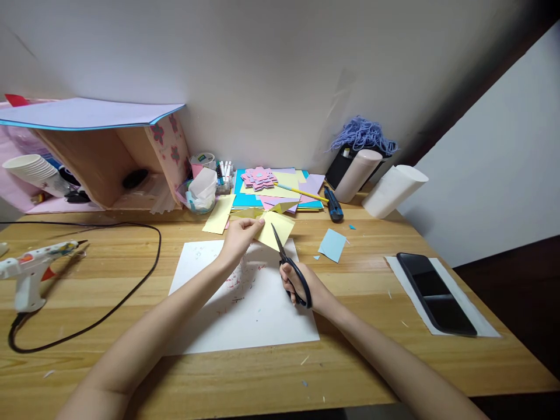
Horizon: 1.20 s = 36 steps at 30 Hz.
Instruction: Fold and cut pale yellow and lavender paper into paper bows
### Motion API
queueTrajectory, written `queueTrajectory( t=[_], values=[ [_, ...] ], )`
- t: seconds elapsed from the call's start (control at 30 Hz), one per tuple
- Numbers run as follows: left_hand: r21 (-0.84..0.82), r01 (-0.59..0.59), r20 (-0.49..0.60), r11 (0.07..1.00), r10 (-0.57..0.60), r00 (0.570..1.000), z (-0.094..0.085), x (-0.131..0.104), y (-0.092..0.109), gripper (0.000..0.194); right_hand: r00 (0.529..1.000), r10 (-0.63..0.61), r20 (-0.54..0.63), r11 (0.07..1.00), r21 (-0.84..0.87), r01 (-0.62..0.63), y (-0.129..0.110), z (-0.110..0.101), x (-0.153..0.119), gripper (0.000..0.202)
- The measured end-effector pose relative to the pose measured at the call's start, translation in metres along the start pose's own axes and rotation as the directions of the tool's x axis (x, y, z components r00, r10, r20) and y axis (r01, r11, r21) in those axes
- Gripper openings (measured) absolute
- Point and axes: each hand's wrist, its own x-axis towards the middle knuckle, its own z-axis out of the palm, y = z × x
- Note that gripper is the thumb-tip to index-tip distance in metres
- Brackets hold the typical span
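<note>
Between the thumb and fingers of my left hand [242,236] is a piece of yellow paper [276,231], raised above the desk. Other yellow folds or flaps show just behind it. My right hand [301,281] grips black-handled scissors [301,286], their blades pointing up and lying against the yellow paper's face. The blades look close together; whether they cut into the paper, I cannot tell. Beneath both hands lies a white sheet [271,315] with small coloured marks. To the right of the scissors rests a light blue paper square [333,245].
A hot glue gun [39,268] with a looping black cord [149,271] occupies the left. Behind stand an open box [168,146], markers [226,172] and a layered pink paper flower [259,178]. A utility knife [333,205], a paper roll [395,189] and a phone [435,294] are rightward.
</note>
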Motion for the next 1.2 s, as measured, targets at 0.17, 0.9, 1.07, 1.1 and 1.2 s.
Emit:
queueTrajectory(
  t=[0.17, 0.9, 1.07, 1.1, 1.2],
  values=[
    [0.033, -0.061, -0.019, 0.998, 0.062, 0.998, 0.002, 0.000, -0.005, 0.037, 1.000, 0.023, -0.001, 1.000, 0.021, -0.023, -0.003, 0.003, 0.001, 0.066],
    [0.058, -0.082, 0.046, 0.995, 0.079, 0.996, 0.003, -0.002, -0.008, 0.036, 0.999, 0.041, -0.033, 0.998, 0.046, -0.040, 0.002, 0.003, 0.003, 0.066],
    [0.035, -0.067, 0.056, 0.997, 0.065, 0.996, 0.005, -0.004, -0.006, 0.037, 0.996, 0.063, -0.062, 0.996, 0.071, -0.059, -0.003, 0.005, 0.001, 0.064],
    [0.029, -0.063, 0.056, 0.998, 0.062, 0.997, 0.005, -0.004, -0.005, 0.038, 0.996, 0.057, -0.065, 0.996, 0.068, -0.052, -0.003, 0.004, 0.001, 0.062],
    [0.022, -0.058, 0.053, 0.998, 0.057, 0.997, 0.005, -0.004, -0.003, 0.039, 0.997, 0.039, -0.064, 0.998, 0.060, -0.035, 0.000, 0.003, 0.000, 0.058]
  ],
)
